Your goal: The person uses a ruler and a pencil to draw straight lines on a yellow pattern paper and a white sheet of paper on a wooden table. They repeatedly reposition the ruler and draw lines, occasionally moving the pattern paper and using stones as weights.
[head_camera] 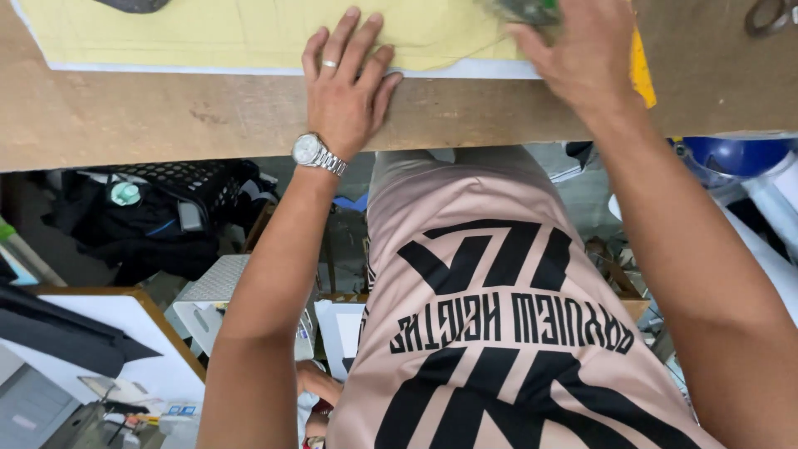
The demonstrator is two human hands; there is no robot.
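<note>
Two hands on a worktop (166, 116): left hand (345, 87) flat on yellow paper (249, 33) running left-right; right hand (582, 54) grips a partly hidden greenish object (524, 10).

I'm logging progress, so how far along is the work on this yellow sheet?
Done: the yellow sheet lies flat on the table, faint lines drawn on it. In hand: left hand presses it down; right hand grips a green tool. No cuts show yet.

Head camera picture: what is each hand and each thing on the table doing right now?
left hand: flat, fingers spread, pressing the yellow sheet.
right hand: curled on a dark green tool, grip partly hidden.
yellow sheet: lying flat on the wooden table.
scissors: lying untouched at the table's corner.
</note>
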